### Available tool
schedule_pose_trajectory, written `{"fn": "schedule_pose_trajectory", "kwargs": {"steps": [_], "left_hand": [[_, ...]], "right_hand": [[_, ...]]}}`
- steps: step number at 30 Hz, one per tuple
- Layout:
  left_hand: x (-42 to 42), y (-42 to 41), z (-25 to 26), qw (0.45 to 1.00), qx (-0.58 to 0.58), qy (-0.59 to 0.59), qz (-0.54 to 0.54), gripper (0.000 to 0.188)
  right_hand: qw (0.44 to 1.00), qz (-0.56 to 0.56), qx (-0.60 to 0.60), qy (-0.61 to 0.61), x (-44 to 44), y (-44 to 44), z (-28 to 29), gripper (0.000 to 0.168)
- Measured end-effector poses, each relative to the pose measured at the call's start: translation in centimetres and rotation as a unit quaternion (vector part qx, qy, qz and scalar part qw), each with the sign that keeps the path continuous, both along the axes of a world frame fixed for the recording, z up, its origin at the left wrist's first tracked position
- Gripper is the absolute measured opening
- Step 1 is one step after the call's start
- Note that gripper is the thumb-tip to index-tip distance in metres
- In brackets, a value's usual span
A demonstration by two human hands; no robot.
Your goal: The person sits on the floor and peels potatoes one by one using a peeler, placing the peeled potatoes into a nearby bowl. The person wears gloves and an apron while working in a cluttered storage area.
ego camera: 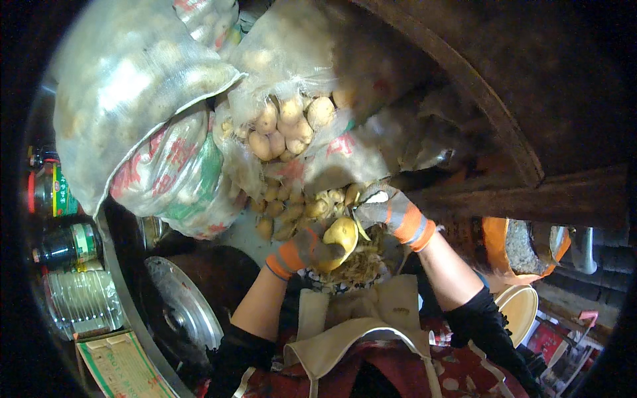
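Observation:
Both my hands wear grey work gloves with orange bands. My left hand [301,251] grips a large yellow potato [343,231], its visible surface partly peeled. Close beside it, my right hand [393,214] holds a small peeling tool with a white part [375,197]; its blade is hidden by the fingers. A thin strip of peel [362,226] hangs between the potato and my right hand. Beneath my hands lies a heap of peelings [361,268]. Small peeled-looking potatoes [318,208] lie just beyond, near unpeeled potatoes [273,206] on the floor.
An opened sack [283,54] spills potatoes [288,124] ahead of me. A full translucent sack [129,84] bulges at left. Nearby are a metal lid [184,308], bottles [82,244], a plastic jug [82,303] and a cardboard box [124,365]. A wooden beam [522,194] and an orange container [492,248] stand right.

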State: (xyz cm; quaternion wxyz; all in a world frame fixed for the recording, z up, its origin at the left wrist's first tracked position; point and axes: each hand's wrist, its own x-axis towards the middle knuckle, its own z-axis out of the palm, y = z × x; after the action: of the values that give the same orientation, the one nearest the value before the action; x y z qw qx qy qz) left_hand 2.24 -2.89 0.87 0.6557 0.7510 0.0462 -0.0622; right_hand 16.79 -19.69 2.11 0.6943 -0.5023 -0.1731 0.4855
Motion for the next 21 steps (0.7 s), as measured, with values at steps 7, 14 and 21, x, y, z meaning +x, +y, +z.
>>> {"fn": "schedule_pose_trajectory", "kwargs": {"steps": [7, 14, 21], "left_hand": [[-0.3, 0.7, -0.9, 0.998, -0.017, -0.040, -0.050, 0.056], [-3.8, 0.7, -2.4, 0.730, 0.618, -0.242, -0.160, 0.065], [-0.6, 0.4, -1.4, 1.000, 0.022, 0.000, 0.017, 0.066]], "right_hand": [[0.983, 0.132, -0.056, -0.114, 0.1, -0.2, 2.6, 0.015], [0.982, 0.161, -0.037, -0.088, 0.2, -0.7, 0.5, 0.013], [0.992, 0.104, -0.042, -0.059, 0.1, -0.5, 0.5, 0.015]]}}
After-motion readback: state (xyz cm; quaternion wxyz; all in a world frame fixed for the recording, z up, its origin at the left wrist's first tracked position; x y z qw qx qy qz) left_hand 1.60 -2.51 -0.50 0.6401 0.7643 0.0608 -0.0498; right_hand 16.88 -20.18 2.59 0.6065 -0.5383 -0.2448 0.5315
